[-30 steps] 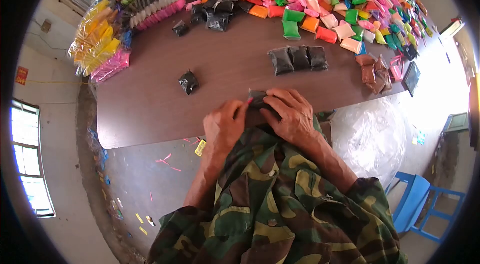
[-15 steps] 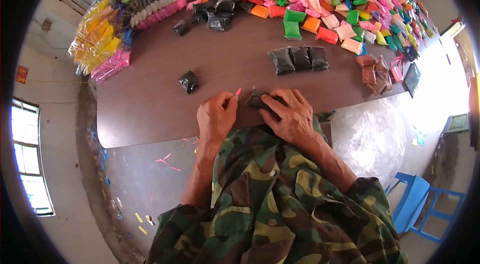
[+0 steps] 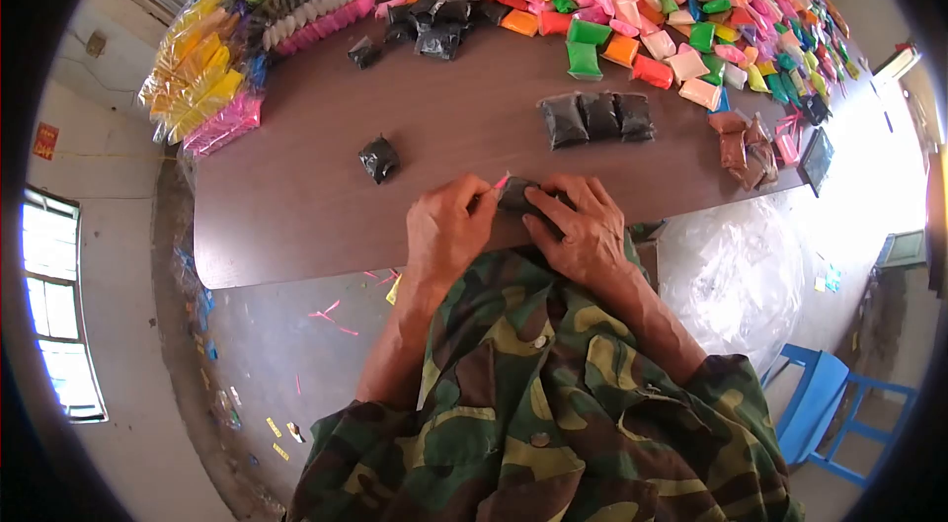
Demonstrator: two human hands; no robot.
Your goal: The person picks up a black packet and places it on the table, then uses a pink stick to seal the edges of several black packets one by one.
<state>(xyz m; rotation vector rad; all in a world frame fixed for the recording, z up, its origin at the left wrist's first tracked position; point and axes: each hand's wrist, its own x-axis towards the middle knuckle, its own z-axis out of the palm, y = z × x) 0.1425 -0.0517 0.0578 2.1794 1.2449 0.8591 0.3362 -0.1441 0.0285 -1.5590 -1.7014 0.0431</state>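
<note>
My left hand (image 3: 446, 226) pinches a small pink strip (image 3: 502, 182), whose tip meets the left end of a black packet (image 3: 515, 194). Fingers of my right hand (image 3: 581, 226) hold that packet near the table's front edge and cover its right part. Three black packets (image 3: 598, 118) lie joined in a row beyond my right hand. A single black packet (image 3: 378, 159) rests to the left, past my left hand.
The brown table (image 3: 286, 186) bears a big heap of coloured packets (image 3: 652, 38), bundled packets (image 3: 212, 78) at the left, black packets (image 3: 436, 23) and brown packets (image 3: 743, 149). A blue stool (image 3: 820, 403) and a clear plastic bag (image 3: 731, 275) are at the right.
My left hand has moved right, bringing the pink strip up against the black packet's end. My right hand still holds the packet and has barely shifted.
</note>
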